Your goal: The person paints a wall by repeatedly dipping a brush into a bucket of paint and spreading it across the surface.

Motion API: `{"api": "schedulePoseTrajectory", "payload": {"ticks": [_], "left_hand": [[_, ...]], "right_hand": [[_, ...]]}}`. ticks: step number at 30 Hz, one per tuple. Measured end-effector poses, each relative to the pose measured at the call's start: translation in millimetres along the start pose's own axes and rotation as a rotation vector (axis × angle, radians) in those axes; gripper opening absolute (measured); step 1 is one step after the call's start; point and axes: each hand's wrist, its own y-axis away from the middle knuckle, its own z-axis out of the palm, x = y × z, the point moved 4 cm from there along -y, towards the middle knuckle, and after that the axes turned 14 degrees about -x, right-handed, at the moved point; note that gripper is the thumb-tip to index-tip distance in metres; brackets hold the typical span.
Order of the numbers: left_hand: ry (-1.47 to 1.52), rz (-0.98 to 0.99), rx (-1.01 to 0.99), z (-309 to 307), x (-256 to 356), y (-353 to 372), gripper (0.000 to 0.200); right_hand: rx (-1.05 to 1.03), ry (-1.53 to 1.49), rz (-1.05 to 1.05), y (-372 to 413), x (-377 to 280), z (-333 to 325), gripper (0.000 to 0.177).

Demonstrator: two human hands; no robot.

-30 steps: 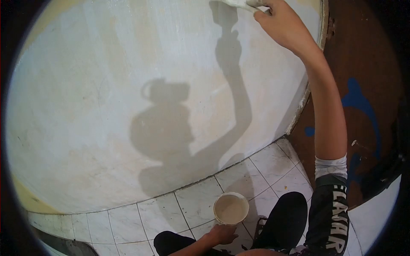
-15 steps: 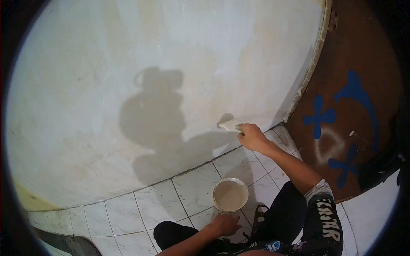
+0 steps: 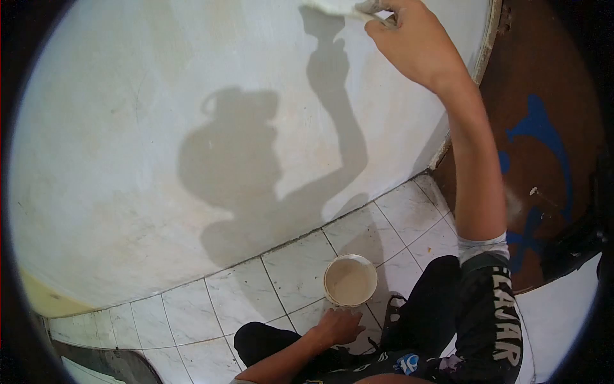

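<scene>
My right hand (image 3: 416, 41) is raised high against the whitish wall (image 3: 160, 128) and grips a paint-covered brush (image 3: 332, 6) at the top edge of the view; only part of the brush shows. My left hand (image 3: 336, 326) rests low on the tiled floor, touching the near side of a small white bucket (image 3: 350, 280) that holds pale paint. The bucket stands upright on the tiles close to the foot of the wall.
White floor tiles (image 3: 294, 281) run along the wall's base. A brown door or panel (image 3: 550, 128) with blue painted shapes stands to the right of the wall's edge. My black-clothed knees (image 3: 422, 320) are just behind the bucket. My shadow falls on the wall.
My right hand has swept the brush from low on the wall near the floor up to the top of the wall. My left hand and the bucket have stayed put.
</scene>
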Motion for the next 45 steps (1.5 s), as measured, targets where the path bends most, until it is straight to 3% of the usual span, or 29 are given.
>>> {"api": "schedulePoseTrajectory", "payload": {"ticks": [1,3,5,8,11,13,14,16,19,25,27,32,35,37,40,45], "left_hand": [[0.009,0.005,-0.005,0,0,2,0.046],[0.021,0.025,0.041,-4,1,6,0.045],[0.029,0.024,0.043,-2,0,6,0.044],[0.029,0.025,0.046,0,-3,6,0.043],[0.019,0.025,0.057,1,-4,6,0.043],[0.013,0.023,0.063,1,-5,7,0.043],[0.017,0.029,0.054,1,-5,6,0.043],[0.02,0.036,0.044,3,-7,4,0.043],[0.017,0.015,0.076,3,-10,2,0.044],[0.003,0.008,0.011,-2,-13,2,0.046],[0.003,0.015,0.032,0,-15,-1,0.045],[0.041,0.029,-0.002,-7,-10,3,0.046],[0.046,0.013,-0.003,-4,-11,5,0.047],[0.059,0.001,0.023,-2,-11,6,0.047],[0.06,-0.003,0.046,-3,-12,8,0.047],[0.045,-0.01,-0.006,-2,-8,10,0.049]], "right_hand": [[-0.01,0.002,0.005,-8,12,17,0.044],[0.435,0.057,-0.392,-23,52,70,0.036],[0.479,0.044,-0.435,-21,99,154,0.046],[0.271,0.036,-0.242,27,161,268,0.054],[-0.042,0.036,0.017,77,214,334,0.056],[-0.208,0.025,0.169,99,240,356,0.043],[-0.21,0.019,0.174,102,250,361,0.043],[-0.379,-0.028,0.235,102,258,368,0.025],[-0.311,-0.013,0.19,76,242,343,0.014],[-0.18,-0.12,0.074,20,161,213,0.034],[-0.004,-0.133,-0.045,18,124,166,0.021],[0.247,-0.15,-0.199,20,51,112,0.03],[0.384,-0.057,-0.365,9,68,171,0.044],[0.323,0.062,-0.286,19,97,242,0.056],[0.148,0.025,-0.135,62,145,330,0.059],[-0.136,-0.022,0.077,114,201,393,0.05]]}}
